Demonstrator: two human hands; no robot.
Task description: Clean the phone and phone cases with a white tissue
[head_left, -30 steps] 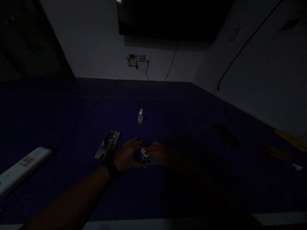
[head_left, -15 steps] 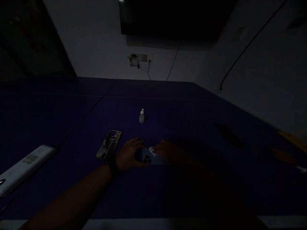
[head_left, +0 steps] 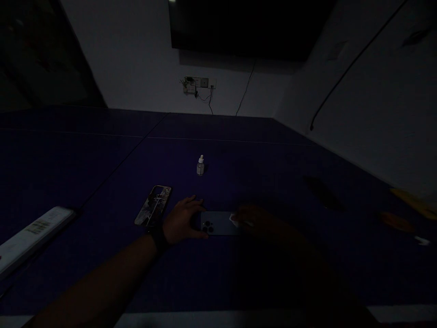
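A blue-grey phone point(head_left: 221, 223) lies on the dark blue surface with its back and camera lenses facing up. My left hand point(head_left: 180, 219), a dark band at its wrist, grips the phone's camera end between thumb and fingers. On the phone's right part, my right hand point(head_left: 252, 218) is closed on a small white wipe point(head_left: 234, 220) that touches the phone's back. Deep shadow hides most of that hand and the phone's right end. A patterned phone case point(head_left: 153, 206) lies left of my left hand.
Beyond the phone stands a small dropper bottle point(head_left: 200, 166). A long white box point(head_left: 34, 234) lies at the left. To the right are a dark flat object point(head_left: 322, 192), an orange object point(head_left: 396, 222) and a yellow strip point(head_left: 414, 202). Wall sockets point(head_left: 198, 84) sit at the back.
My right hand has slid the wipe rightward along the phone's back, away from the lenses, uncovering more of it. My left hand keeps its grip on the camera end.
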